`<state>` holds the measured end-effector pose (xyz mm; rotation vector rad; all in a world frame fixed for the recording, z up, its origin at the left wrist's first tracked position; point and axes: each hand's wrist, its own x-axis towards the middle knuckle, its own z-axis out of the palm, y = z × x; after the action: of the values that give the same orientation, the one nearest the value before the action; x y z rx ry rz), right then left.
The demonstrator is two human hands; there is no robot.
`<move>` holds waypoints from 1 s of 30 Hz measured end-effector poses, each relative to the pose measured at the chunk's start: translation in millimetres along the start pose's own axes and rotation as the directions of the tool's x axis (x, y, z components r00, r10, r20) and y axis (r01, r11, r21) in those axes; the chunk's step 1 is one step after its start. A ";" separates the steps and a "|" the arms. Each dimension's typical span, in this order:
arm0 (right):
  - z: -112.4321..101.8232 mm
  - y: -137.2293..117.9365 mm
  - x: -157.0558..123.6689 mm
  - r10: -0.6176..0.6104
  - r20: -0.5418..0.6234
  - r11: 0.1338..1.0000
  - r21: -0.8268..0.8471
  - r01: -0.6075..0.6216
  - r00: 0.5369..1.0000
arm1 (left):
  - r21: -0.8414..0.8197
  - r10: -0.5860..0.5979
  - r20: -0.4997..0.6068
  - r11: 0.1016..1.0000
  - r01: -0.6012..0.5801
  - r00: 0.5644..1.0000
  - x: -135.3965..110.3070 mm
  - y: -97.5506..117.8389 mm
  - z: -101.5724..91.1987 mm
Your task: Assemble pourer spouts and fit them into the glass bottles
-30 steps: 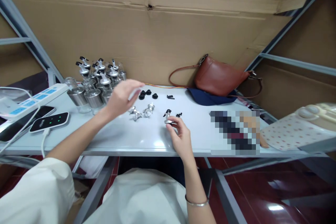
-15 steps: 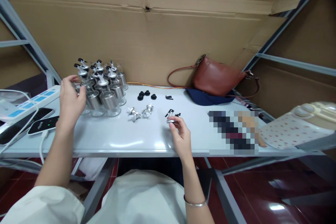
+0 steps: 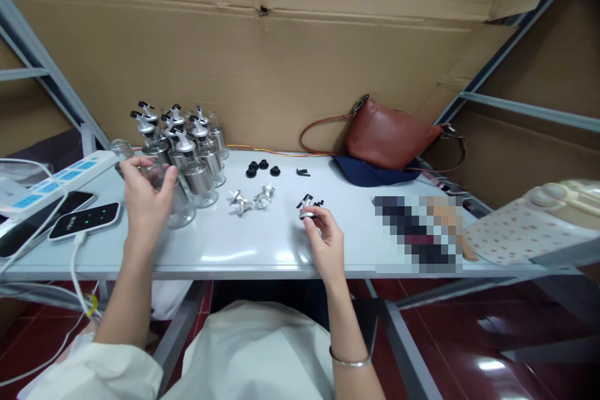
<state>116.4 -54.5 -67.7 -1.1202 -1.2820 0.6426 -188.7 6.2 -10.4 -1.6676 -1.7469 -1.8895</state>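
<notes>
My left hand [image 3: 146, 200] is wrapped round a glass bottle with a steel band [image 3: 174, 199], tilted and without a spout, at the left of the white table [image 3: 262, 244]. Behind it stands a cluster of several similar bottles [image 3: 187, 144], most with silver and black pour spouts. My right hand [image 3: 323, 240] pinches a silver and black pour spout [image 3: 306, 207] near the table's middle. Two loose silver spouts [image 3: 250, 199] lie between my hands. Small black caps [image 3: 261, 168] lie further back.
A brown leather bag [image 3: 389, 136] rests on blue cloth at the back right. A power strip [image 3: 60, 176], a phone and a power bank [image 3: 84, 219] with cables lie at the left. A blurred patch [image 3: 419, 234] and spotted paper [image 3: 510, 231] sit at the right. Cardboard lines the back.
My left hand swept from the table's middle to the bottle cluster, closed on one uncapped bottle and drew it forward. My right hand stayed in place with the spout.
</notes>
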 end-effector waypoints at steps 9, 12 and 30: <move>-0.1 -1.8 -1.6 0.027 -0.016 0.996 0.084 -0.025 1.000 | -0.504 0.055 0.213 0.862 0.061 0.975 -68.8 70.5 34.1; 0.4 -1.8 -1.6 0.036 -0.037 0.991 0.129 -0.031 0.999 | -0.553 0.124 0.289 0.831 0.059 0.949 -85.1 90.2 47.7; 5.4 -68.3 32.0 -0.430 0.083 0.896 0.156 0.415 0.899 | -0.587 0.131 0.379 0.799 0.129 0.916 -107.2 133.3 83.9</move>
<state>105.0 -50.1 7.0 -0.6661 -1.5013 0.4596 -3.9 -39.4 -18.7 -2.4241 -1.2828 -2.4161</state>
